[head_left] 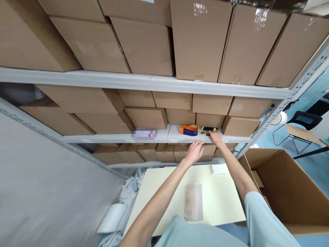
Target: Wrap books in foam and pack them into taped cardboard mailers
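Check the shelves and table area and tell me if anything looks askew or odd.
No spill shows. Crumpled white material is heaped left of the table, which looks untidy. On the middle shelf, one box juts forward of its right-hand neighbours, breaking the row.

I'm facing a white metal shelving rack [144,82] with perforated posts. Left of the rack rises a plain grey wall [46,178]; in front of it stands a pale cream table [156,178]. Past its right post, a black-backed chair [308,119] stands on blue floor [308,164], brightly lit.
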{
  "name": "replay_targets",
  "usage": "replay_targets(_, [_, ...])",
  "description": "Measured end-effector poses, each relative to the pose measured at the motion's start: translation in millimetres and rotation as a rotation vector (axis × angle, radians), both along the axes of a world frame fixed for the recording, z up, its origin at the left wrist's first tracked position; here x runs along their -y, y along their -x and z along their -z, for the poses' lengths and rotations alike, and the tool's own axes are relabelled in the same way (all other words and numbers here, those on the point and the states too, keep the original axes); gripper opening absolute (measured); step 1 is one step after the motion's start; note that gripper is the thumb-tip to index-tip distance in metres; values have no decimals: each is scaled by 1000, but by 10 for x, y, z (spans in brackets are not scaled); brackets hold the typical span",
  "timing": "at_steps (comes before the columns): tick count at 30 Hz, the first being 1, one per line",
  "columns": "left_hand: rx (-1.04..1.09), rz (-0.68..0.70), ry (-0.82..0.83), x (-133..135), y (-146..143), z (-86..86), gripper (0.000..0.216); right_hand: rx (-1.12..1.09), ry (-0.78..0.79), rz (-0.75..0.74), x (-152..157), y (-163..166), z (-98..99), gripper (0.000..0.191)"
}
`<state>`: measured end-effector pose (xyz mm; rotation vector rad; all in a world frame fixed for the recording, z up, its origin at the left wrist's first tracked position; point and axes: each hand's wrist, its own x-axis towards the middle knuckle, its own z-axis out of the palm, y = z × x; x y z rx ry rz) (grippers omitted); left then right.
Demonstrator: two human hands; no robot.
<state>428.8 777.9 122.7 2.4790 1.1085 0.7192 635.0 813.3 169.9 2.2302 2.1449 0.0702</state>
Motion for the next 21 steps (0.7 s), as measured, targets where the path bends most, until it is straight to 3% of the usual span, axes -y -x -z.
replay_targets(3, [-5, -56, 96, 122, 336, 377, 38, -19, -7, -12, 30, -77, 69, 49])
replay_targets(5, [-54, -124, 222, 303, 616, 741, 38, -92, -153, 15, 159, -113, 275, 50])
replay_targets(7, [-124, -192, 393, 575, 902, 1156, 38, -227, -332, 72, 433, -102, 678, 48])
replay_targets(9, [-190, -231, 571, 920, 1147, 1575, 39, -388, -399, 133, 890, -16, 1265, 46])
replay_targets(13, [-262, -240, 855, 1627, 1379, 2293, 39, -756, -229, 286, 2226, 370, 2567, 38])
replay_targets(15, [-270, -238, 960, 1892, 1362, 2565, 38, -863, -83, 453, 2879, 583, 3042, 38])
replay_targets(18, [-265, -250, 1060, 2127, 1241, 2845, 37, -945, 68, 660, 3496, 793, 3430, 43])
replay_targets(21, [-257, -299, 1095, 2216, 1103, 2997, 41, -996, 107, 746, 3605, 856, 3556, 45])
